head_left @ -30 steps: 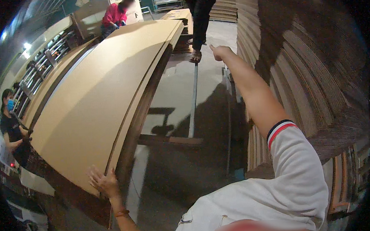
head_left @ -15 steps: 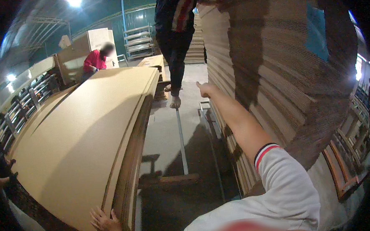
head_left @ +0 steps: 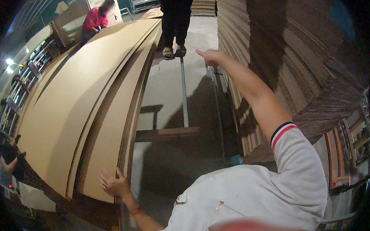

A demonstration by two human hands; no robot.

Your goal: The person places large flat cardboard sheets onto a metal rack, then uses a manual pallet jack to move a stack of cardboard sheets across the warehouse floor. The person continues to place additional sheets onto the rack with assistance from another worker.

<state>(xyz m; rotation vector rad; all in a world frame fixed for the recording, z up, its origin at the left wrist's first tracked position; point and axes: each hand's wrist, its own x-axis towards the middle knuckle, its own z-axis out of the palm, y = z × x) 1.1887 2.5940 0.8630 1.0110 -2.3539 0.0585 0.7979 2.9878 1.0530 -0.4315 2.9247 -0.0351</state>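
- The tan top sheet point(head_left: 75, 92) lies on the left, skewed over the pile, so a strip of the lower sheet point(head_left: 102, 166) shows along its right side.
- The person's left hand point(head_left: 116, 184) rests on that strip at the near right corner, its grip spread, pinching nothing visible.
- Both sheets look like thin board: probably light for their breadth, fairly stiff but apt to bow, with corners that crush easily. Smooth faces may slide; flat palms would steer them, and two holds well apart along the long edge would limit sagging.
- The person's right hand point(head_left: 210, 57) reaches far, beside the tall stack point(head_left: 299, 67) on the right; one finger extends, but how far the others curl cannot be told.
- Open room is the floor point(head_left: 202, 85) between pile and stack, interrupted by a rail point(head_left: 184, 94) and a crosspiece point(head_left: 178, 131).
- A standing person's legs point(head_left: 175, 15) narrow its far end; a co-worker in red point(head_left: 94, 22) is at the pile's far edge, another co-worker point(head_left: 16, 164) at its left.
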